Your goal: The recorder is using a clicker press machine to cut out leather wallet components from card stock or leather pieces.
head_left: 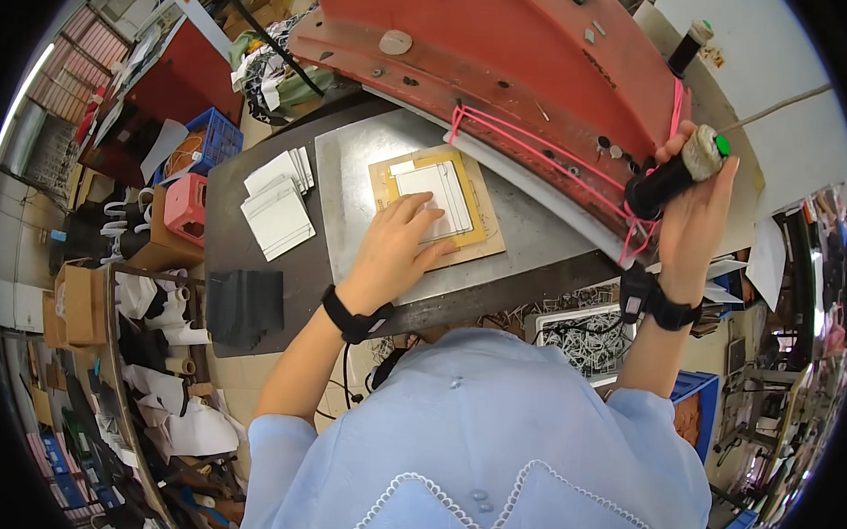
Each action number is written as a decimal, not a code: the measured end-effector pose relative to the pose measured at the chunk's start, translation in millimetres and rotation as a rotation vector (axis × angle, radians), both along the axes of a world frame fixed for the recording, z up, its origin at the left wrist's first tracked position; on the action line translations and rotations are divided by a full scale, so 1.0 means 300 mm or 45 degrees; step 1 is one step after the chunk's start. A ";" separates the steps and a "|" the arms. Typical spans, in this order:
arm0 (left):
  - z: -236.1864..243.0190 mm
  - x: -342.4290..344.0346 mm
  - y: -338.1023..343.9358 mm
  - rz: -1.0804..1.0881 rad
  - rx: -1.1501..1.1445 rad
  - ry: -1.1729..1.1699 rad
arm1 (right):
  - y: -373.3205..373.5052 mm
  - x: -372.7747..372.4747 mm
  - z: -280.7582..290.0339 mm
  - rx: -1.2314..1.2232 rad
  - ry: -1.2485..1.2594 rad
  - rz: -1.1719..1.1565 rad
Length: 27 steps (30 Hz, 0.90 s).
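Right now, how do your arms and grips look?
Ungloved left grip and right grip. Light-blue short sleeves, left sleeve and right sleeve. Black left wrist strap; black right wrist strap with boxy black module, small pale marking.

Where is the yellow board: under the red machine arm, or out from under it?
Out, in this view: the yellow board lies beneath the left hand; the red machine arm covers none of it.

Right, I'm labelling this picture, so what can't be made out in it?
Head view: part of the white piece, under the left hand.
Head view: some of the right hand, behind the black handle.
Head view: red machine, cut off by the upper edge.
Head view: small grey pieces, too tiny to count.
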<state>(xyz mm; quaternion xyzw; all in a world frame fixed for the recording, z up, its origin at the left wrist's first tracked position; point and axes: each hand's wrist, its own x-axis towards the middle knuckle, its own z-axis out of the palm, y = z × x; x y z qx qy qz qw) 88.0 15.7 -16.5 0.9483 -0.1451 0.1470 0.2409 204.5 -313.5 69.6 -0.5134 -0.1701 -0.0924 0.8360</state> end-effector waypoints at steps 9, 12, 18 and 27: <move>-0.101 0.039 -0.020 0.007 0.721 -0.361 | 0.027 0.096 -0.056 -0.802 -0.317 -1.087; -0.089 0.066 -0.001 0.032 0.407 -0.237 | 0.134 0.008 -0.113 -0.887 -0.382 -0.671; 0.000 0.045 0.035 0.312 -0.040 -0.146 | 0.383 -0.055 -0.283 -0.791 0.558 0.718; 0.017 -0.011 0.036 0.050 -0.254 -0.263 | 0.503 -0.023 -0.373 -0.770 0.449 0.773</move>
